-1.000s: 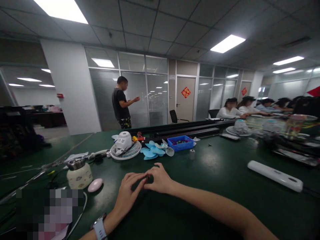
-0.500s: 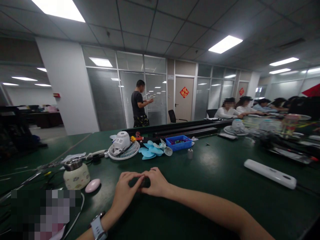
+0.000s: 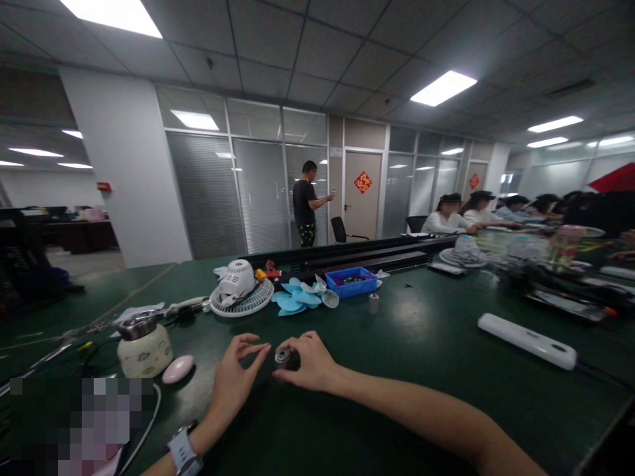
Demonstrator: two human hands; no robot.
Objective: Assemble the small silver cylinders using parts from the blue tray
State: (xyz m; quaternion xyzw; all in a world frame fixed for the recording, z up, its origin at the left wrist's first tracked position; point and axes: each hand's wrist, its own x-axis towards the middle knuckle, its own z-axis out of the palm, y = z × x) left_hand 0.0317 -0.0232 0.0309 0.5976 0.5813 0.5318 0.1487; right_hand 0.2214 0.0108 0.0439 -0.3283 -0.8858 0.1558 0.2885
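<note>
My right hand (image 3: pixel 310 363) rests on the green table (image 3: pixel 426 344) and grips a small round metal part (image 3: pixel 282 357), a motor-like cylinder, between thumb and fingers. My left hand (image 3: pixel 235 377), with a watch on the wrist, hovers just left of the part. Its thumb and forefinger are curved a little apart with nothing between them. Beyond the hands lie a white fan grille with its housing (image 3: pixel 241 294), blue and clear fan blades (image 3: pixel 300 299), a blue tray (image 3: pixel 354 281) of small parts and a small grey cylinder (image 3: pixel 374 301).
A cream jar with a metal lid (image 3: pixel 143 347) and a pink oval object (image 3: pixel 177 369) sit at my left. A white bar-shaped device (image 3: pixel 526 340) lies at the right. Seated people work at the far right; one person stands by the glass wall.
My left hand has drawn back from the part, which now shows in my right hand's fingers. The standing person has walked right towards the door. The camera has shifted slightly.
</note>
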